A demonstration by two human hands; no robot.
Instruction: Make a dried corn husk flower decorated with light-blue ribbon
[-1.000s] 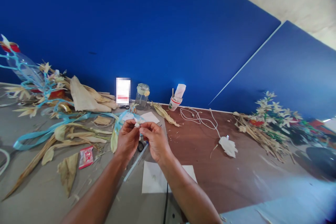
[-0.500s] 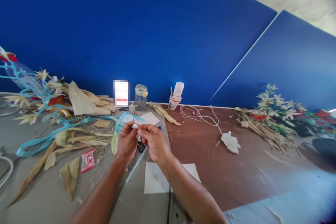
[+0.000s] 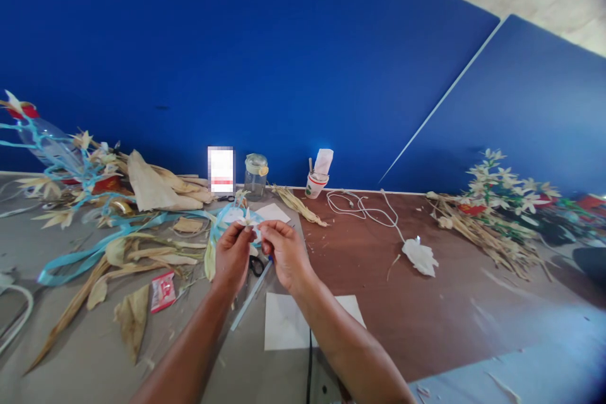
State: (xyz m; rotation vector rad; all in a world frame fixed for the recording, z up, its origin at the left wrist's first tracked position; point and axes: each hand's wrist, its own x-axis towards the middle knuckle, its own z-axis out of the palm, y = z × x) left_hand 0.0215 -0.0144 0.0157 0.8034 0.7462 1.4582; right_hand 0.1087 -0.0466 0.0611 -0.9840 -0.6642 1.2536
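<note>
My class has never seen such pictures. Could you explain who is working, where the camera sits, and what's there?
There is no machine, only a person working barehanded. Every picture comes from one camera worn on the head, looking forward and down. The left hand pinches a small white flower; the right hand is beside it, its grip unclear. To the left on the table lie dried husks, blue ribbon and a red packet. A lidded jar and a white cup stand behind; a white cable lies to the right.
</note>
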